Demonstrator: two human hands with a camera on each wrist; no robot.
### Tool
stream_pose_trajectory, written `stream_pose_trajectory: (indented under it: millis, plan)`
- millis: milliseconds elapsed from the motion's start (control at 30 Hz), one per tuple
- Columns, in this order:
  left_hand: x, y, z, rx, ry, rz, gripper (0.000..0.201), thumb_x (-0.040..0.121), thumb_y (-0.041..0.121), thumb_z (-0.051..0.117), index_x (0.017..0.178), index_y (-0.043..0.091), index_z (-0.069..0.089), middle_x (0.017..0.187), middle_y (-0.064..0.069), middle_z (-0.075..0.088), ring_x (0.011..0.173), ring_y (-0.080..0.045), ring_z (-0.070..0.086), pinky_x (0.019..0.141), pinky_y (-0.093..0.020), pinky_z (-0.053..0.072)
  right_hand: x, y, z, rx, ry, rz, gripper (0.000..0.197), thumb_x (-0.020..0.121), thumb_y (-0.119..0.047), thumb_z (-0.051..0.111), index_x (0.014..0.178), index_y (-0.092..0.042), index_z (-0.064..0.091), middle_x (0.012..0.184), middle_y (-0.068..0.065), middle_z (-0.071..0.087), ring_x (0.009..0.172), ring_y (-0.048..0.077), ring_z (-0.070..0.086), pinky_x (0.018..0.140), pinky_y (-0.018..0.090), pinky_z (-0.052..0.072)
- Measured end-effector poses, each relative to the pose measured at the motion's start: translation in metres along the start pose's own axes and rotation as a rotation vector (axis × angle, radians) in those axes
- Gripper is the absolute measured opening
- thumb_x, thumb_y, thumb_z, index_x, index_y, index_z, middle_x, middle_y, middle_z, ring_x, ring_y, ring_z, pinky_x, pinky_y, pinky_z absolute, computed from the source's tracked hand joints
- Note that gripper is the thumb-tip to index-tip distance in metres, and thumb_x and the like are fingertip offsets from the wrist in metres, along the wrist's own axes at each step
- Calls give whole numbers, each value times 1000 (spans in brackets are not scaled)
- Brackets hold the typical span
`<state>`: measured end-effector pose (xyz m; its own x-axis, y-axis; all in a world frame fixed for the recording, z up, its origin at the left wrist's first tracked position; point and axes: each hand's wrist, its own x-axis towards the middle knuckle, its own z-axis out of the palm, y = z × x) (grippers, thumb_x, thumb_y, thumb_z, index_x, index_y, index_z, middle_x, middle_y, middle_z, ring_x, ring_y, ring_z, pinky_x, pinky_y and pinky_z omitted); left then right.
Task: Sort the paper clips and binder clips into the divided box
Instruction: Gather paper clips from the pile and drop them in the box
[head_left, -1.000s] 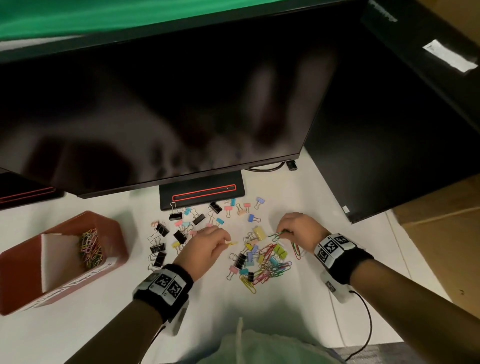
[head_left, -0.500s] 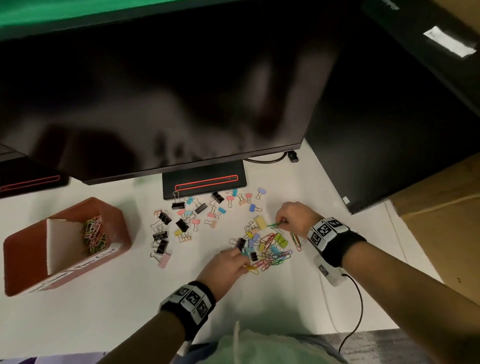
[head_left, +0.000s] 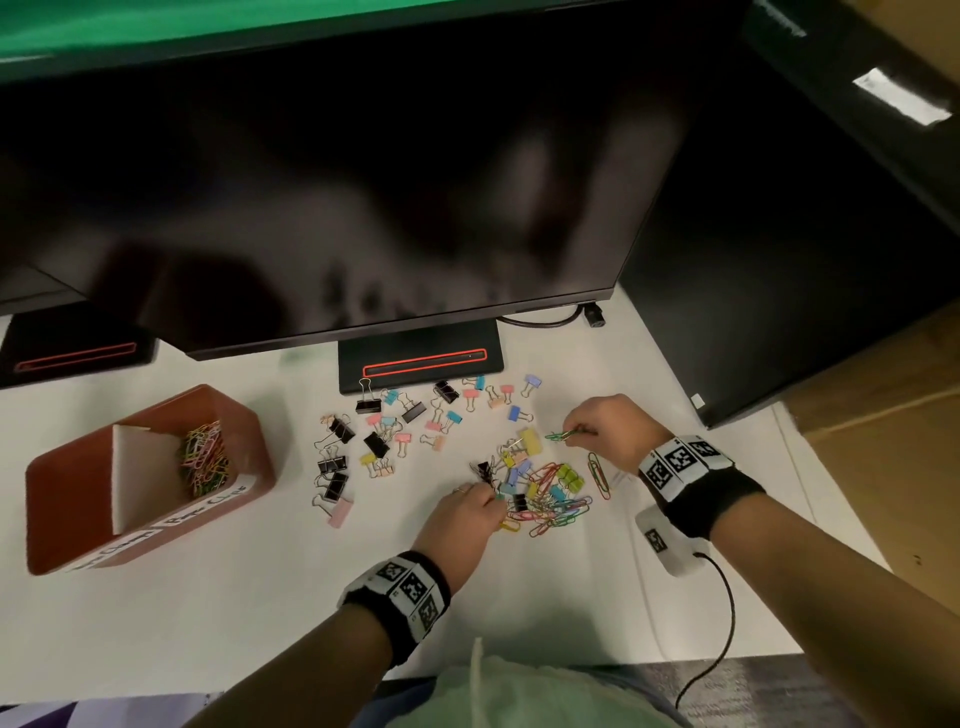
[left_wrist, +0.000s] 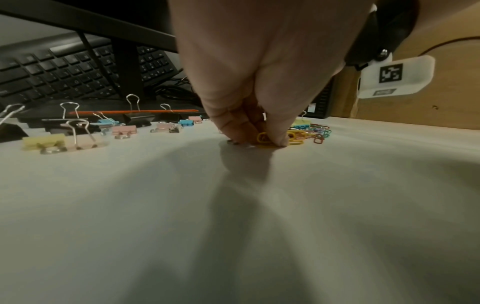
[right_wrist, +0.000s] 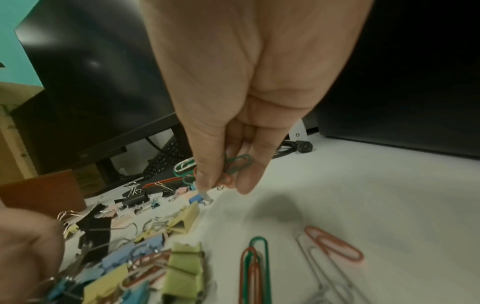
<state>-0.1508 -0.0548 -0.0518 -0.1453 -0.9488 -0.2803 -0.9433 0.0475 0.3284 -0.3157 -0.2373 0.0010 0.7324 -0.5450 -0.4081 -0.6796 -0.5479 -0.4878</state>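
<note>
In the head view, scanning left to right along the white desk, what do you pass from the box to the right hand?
Divided box with paper clips in its far compartment → scattered black binder clips → left hand at the mixed pile → large loose paper clips → right hand pinching green paper clips.

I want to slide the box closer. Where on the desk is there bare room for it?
Bare desk lies between the divided box, the left hand and the near edge. A narrower strip runs between the box and the black binder clips. Crowded: the mixed clip pile between both hands, and the binder clips before the monitor stand.
</note>
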Motion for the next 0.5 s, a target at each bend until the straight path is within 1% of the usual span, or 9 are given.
stream_pose_trajectory:
  millis: [33,67,133,167,200,233,300,400,500]
  plan:
    - [-1,-2,0,-15,-7,2,28,55,2,78,66,15,56,66,0,57,58,-17,57,48,-22,46,-2,-2,-1,-2,11,-1,19,90,-22,58,103,-12,69,101,4,69,92,18,60,79,22,42]
    - [-1,-3,0,-34,-16,4,23,62,2,75,70,14,57,71,-3,58,63,-20,59,52,-25,48,-3,-4,-2,-3,20,-2,20,90,-22,58,103,-12,69,102,4,69,92,19,61,81,24,44]
    - [-3,-5,-1,-39,-32,-24,7,83,7,60,89,9,58,93,-10,61,84,-27,60,72,-34,49,-5,-10,-3,-3,38,-4,20,90,-22,58,104,-12,69,103,5,69,93,19,61,85,26,46]
    - [-4,-5,-2,-34,-50,-43,10,89,11,53,99,9,57,104,-11,60,94,-28,57,81,-35,46,-6,-14,-3,-4,47,-2,20,90,-22,59,104,-12,69,104,5,69,94,19,61,85,27,47]
    - [-5,-6,-1,-34,-60,-57,15,92,14,49,105,9,55,112,-11,58,102,-27,54,87,-35,43,-6,-18,-3,-5,56,-2,21,90,-22,59,105,-12,68,104,6,69,94,19,61,86,26,47]
    - [-7,-8,-1,-31,-76,-73,18,94,16,47,109,9,54,116,-11,56,106,-27,52,90,-34,42,-6,-23,-3,-7,65,-4,21,90,-22,59,106,-12,68,105,6,69,95,19,61,86,26,46]
    - [-12,-12,-2,16,-116,-91,20,95,16,44,111,8,53,118,-12,54,108,-27,49,91,-34,40,-5,-33,-1,-9,73,-12,22,90,-21,58,107,-12,68,108,6,68,97,20,61,87,26,46]
    - [-21,-24,-2,50,-158,-113,17,94,9,43,108,7,52,114,-12,51,106,-27,47,87,-34,39,0,-54,5,-7,83,-27,22,90,-21,58,108,-11,68,109,7,67,99,22,61,89,29,48]
    - [-36,-41,-9,-61,-153,-121,16,93,7,42,104,5,54,110,-13,51,104,-28,49,85,-32,39,9,-80,13,-9,92,-68,20,90,-20,59,105,-13,68,106,7,68,97,23,62,89,30,48]
